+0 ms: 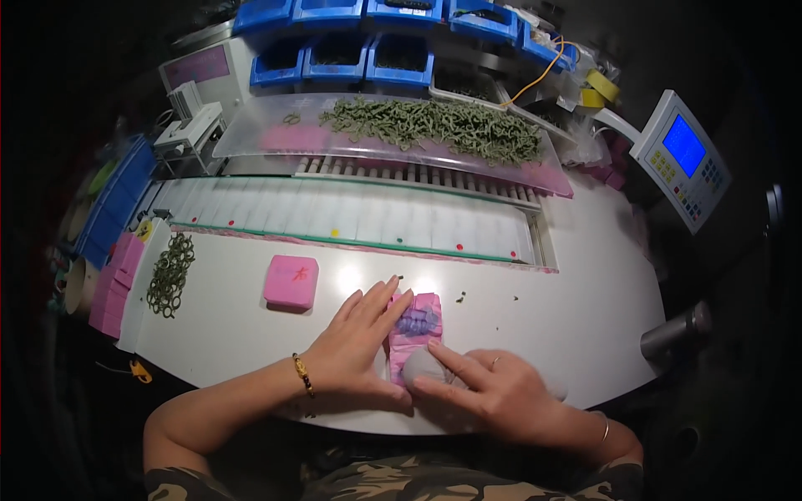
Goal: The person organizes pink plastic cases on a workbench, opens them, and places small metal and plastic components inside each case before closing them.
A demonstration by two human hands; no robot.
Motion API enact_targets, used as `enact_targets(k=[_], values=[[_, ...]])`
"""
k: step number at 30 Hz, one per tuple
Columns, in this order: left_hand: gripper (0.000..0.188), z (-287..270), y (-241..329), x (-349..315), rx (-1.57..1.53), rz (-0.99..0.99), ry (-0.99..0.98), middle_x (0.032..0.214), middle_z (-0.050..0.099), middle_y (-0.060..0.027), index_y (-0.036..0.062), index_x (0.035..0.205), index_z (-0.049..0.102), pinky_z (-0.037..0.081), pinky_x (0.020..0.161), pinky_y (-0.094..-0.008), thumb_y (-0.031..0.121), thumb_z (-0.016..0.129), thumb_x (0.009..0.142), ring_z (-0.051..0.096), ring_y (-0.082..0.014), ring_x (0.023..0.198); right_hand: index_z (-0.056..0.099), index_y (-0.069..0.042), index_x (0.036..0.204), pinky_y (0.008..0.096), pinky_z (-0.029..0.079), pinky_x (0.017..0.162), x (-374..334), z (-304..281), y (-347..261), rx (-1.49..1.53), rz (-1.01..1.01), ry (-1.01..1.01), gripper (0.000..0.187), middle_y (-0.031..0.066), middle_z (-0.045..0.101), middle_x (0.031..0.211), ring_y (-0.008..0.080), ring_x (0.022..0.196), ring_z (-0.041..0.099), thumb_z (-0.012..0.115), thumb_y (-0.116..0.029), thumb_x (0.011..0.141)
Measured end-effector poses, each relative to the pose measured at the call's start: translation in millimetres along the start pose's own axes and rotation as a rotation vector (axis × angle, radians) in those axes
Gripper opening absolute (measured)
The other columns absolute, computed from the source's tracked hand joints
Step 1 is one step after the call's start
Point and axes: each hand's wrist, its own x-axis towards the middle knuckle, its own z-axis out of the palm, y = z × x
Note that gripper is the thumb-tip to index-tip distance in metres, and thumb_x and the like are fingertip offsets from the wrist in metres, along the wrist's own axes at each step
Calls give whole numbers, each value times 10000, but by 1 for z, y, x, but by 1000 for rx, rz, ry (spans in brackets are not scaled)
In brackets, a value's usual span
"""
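On the white table in front of me lies a pink block [415, 340] with a bluish-purple patch on its upper part. My left hand [357, 338] is spread along the block's left side, its fingers stretched out and the index finger touching the upper left edge. A grey rounded object [424, 367], perhaps a rubber or cloth-covered tool, rests against the near end of the block. My right hand [501, 388] is wrapped round that object with its index finger reaching over the top. The grey object's right part is hidden under the hand.
A second pink block [291, 282] sits to the left, beyond it a pile of green rings [171, 275]. White panels [376, 219] run behind. Farther back are a clear tray [251, 134] heaped with green pieces [443, 125] and blue bins [338, 60]. A control panel [685, 159] stands right.
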Motion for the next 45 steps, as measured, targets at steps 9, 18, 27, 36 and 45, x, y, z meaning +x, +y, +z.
enact_targets(k=[9, 18, 27, 36, 45], values=[[1287, 2, -6, -11, -13, -12, -8, 1562, 155, -300, -4, 1525, 172, 136, 1200, -495, 711, 765, 634, 123, -434, 1474, 716, -146, 1154, 346, 559, 739, 45, -15, 5, -200, 54, 410, 430, 182, 623, 1264, 249, 832, 679, 650, -113, 731], [1299, -1, -3, -3, -17, -44, -41, 1558, 170, -303, -25, 1519, 171, 121, 1208, -487, 704, 771, 627, 121, -431, 1475, 706, -129, 1174, 320, 548, 710, 49, -21, 19, -119, 71, 434, 440, 200, 598, 1315, 249, 809, 667, 648, -86, 740], [1294, 4, -1, -7, 37, -19, -23, 1550, 187, -314, -44, 1517, 181, 133, 1196, -501, 685, 784, 634, 125, -441, 1472, 644, -173, 1234, 344, 519, 725, -10, 6, 35, -163, 278, 118, 433, 164, 519, 1408, 251, 776, 624, 625, -88, 810], [1152, 11, 0, -16, 22, 60, 176, 1530, 303, -250, 28, 1512, 277, 248, 1157, -497, 648, 778, 680, 282, -424, 1425, 550, -4, 1313, 398, 486, 903, -15, 1, 49, -182, 445, 124, 561, 220, 583, 1281, 368, 1069, 604, 715, -63, 780], [667, 15, 5, -11, -800, -118, 317, 1235, 568, -85, 45, 1373, 435, 511, 915, -305, 28, 781, 803, 599, -153, 1049, 600, 21, 1177, 312, 558, 751, 29, 57, 42, 961, 620, 212, 326, 149, 698, 960, 193, 833, 695, 687, -83, 881]])
